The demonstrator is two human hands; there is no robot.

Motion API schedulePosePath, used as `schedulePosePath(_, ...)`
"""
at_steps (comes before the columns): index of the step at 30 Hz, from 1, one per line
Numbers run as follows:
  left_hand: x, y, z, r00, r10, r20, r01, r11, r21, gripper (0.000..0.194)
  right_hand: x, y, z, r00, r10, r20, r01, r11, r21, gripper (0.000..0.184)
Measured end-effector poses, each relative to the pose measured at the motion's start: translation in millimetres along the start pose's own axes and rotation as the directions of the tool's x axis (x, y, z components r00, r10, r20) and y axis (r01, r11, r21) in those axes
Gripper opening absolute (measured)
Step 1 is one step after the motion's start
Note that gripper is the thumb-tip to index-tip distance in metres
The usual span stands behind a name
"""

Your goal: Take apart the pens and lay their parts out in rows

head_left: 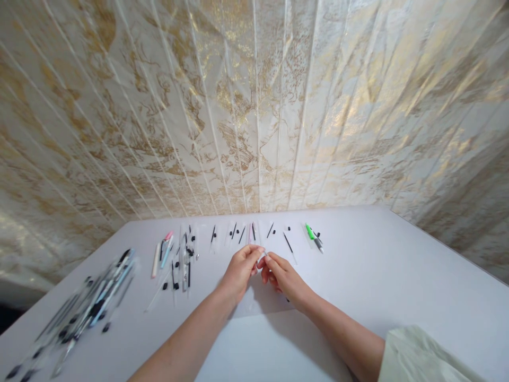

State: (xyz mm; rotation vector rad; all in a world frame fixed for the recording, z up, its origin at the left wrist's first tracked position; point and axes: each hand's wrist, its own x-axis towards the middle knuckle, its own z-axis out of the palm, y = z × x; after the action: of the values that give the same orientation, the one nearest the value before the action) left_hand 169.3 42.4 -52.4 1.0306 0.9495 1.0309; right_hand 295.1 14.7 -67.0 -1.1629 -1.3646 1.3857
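Observation:
My left hand (242,268) and my right hand (281,273) meet above the middle of the white table (350,265). Both are closed in a pinch, fingertips almost touching. Between them shows a small pale piece (263,253), too small to name and mostly covered by the fingers. Beneath my hands lies a clear sheet (254,307). Just beyond them is a thin black-and-clear pen refill (288,242). A thin pink piece (250,233) and a short black refill (253,231) lie side by side behind my left hand.
Pen parts and a pile of pens (103,292) cover the table's left side. Nearer the middle are a pink-and-white pen (156,260), a light blue pen (165,255) and clear barrels (185,265). A green-and-grey pen (314,236) lies back right. A gold-patterned curtain (254,106) hangs behind.

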Motion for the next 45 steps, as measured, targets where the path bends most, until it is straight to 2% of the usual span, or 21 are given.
schedulePosePath(5, 0, 1, -0.9, 1.0, -0.002, 0.006, 0.002, 1.0, 0.009, 0.032, 0, 0, -2, 0.999, 0.011, 0.03, -0.01, 0.999, -0.04, 0.038)
schedulePosePath(11, 4, -3, -5.2, 1.0, 0.0, 0.009, 0.001, 0.998, -0.057, 0.028, 3, 3, -6, 1.0, -0.007, 0.016, 0.009, 0.995, -0.099, 0.034)
schedulePosePath(15, 4, -7, -3.2, 0.997, 0.024, -0.074, -0.027, 0.999, -0.039, 0.025, 6, 4, -7, 0.998, -0.048, -0.031, 0.041, 0.98, -0.196, 0.026)
schedulePosePath(19, 4, -11, -1.3, 0.987, 0.058, -0.147, -0.063, 0.998, -0.032, 0.024, 4, 2, -7, 0.992, -0.103, -0.071, 0.079, 0.957, -0.278, 0.026)
schedulePosePath(23, 11, -11, -8.3, 0.962, 0.079, -0.259, -0.108, 0.989, -0.096, 0.027, 2, 2, -7, 0.992, -0.083, -0.094, 0.051, 0.95, -0.308, 0.021)
schedulePosePath(26, 15, -10, -14.1, 0.951, 0.045, -0.306, -0.097, 0.983, -0.158, 0.03, 2, 5, -6, 0.992, -0.079, -0.102, 0.044, 0.948, -0.314, 0.02)
schedulePosePath(31, 11, -14, -9.9, 0.982, -0.048, -0.183, 0.029, 0.994, -0.106, 0.03, 7, 9, -7, 0.985, -0.101, -0.139, 0.048, 0.939, -0.341, 0.023)
schedulePosePath(34, 4, -15, -4.2, 0.991, -0.086, -0.101, 0.083, 0.996, -0.031, 0.028, 7, 6, -10, 0.968, -0.171, -0.185, 0.09, 0.921, -0.38, 0.015)
schedulePosePath(37, 0, -14, -0.7, 0.986, -0.165, -0.008, 0.164, 0.985, -0.059, 0.028, 5, 3, -13, 0.958, -0.219, -0.186, 0.118, 0.889, -0.442, 0.006)
schedulePosePath(40, -1, -15, 0.3, 0.971, -0.238, 0.033, 0.24, 0.964, -0.116, 0.027, 2, 0, -15, 0.943, -0.288, -0.165, 0.15, 0.813, -0.563, 0.005)
schedulePosePath(43, -1, -16, 0.6, 0.969, -0.246, 0.019, 0.246, 0.962, -0.119, 0.024, -2, -2, -15, 0.917, -0.375, -0.136, 0.185, 0.702, -0.688, 0.005)
schedulePosePath(45, -2, -17, 1.6, 0.971, -0.239, 0.011, 0.238, 0.965, -0.111, 0.021, -4, -4, -15, 0.916, -0.381, -0.123, 0.162, 0.633, -0.757, 0.006)
